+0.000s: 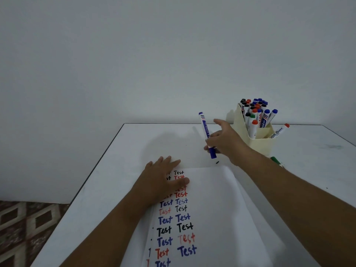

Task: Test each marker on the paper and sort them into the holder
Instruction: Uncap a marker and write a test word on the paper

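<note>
Beside the cream holder (258, 139), the right hand (223, 140) is gripping a blue marker (207, 134), fingers curled round its barrel, capped end pointing down above the tabletop (115, 180). Nearer than the holder, the left hand (163, 178) is lying flat with fingers spread, pressing on the paper (221, 209) bearing rows of "Test". The holder is carrying many capped markers; a green marker (276, 160) is lying beside its base.
</note>
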A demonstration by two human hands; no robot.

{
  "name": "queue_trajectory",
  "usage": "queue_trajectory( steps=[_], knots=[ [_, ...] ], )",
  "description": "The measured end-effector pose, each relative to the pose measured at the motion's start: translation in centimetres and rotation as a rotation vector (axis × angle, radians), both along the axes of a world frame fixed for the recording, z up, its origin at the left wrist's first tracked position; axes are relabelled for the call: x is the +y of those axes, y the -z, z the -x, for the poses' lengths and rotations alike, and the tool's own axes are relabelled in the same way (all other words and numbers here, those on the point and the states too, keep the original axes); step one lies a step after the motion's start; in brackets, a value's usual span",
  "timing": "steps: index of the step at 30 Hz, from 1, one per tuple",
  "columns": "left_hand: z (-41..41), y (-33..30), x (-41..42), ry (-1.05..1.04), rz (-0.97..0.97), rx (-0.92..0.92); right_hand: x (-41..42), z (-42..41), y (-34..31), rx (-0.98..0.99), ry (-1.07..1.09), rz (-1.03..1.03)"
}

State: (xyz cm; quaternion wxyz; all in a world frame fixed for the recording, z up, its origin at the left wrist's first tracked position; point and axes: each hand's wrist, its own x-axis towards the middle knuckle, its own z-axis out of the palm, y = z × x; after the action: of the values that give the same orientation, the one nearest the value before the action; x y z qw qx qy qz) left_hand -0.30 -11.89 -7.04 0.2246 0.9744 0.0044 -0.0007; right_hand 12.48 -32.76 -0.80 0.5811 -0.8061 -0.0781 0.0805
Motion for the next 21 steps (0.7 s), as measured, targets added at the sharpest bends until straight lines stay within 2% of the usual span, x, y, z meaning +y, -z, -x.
queue_trajectory(
  steps=[1,3,7,11,15,21],
  knots=[
    [0.1,0.0,0.0,-0.002,0.011,-0.008,-0.4,0.9,-0.3,0.082,0.009,-0.167],
    [0.1,0.1,0.1,-0.002,0.032,-0.028,-1.3,2.6,-0.3,0.174,-0.003,-0.360],
    [0.4,0.5,-0.1,0.015,0.018,-0.071,-2.0,5.2,1.2,0.269,-0.035,-0.480],
    [0.8,0.5,-0.3,0.041,0.037,-0.181,-1.6,7.0,2.9,0.309,-0.065,-0.727],
    [1.5,0.3,-0.6,0.113,0.047,-0.331,-1.3,8.3,5.3,0.199,-0.136,-0.670],
    [1.8,0.1,-1.8,0.206,-0.107,-0.329,-1.2,8.6,5.9,0.034,-0.178,-0.529]
  ],
)
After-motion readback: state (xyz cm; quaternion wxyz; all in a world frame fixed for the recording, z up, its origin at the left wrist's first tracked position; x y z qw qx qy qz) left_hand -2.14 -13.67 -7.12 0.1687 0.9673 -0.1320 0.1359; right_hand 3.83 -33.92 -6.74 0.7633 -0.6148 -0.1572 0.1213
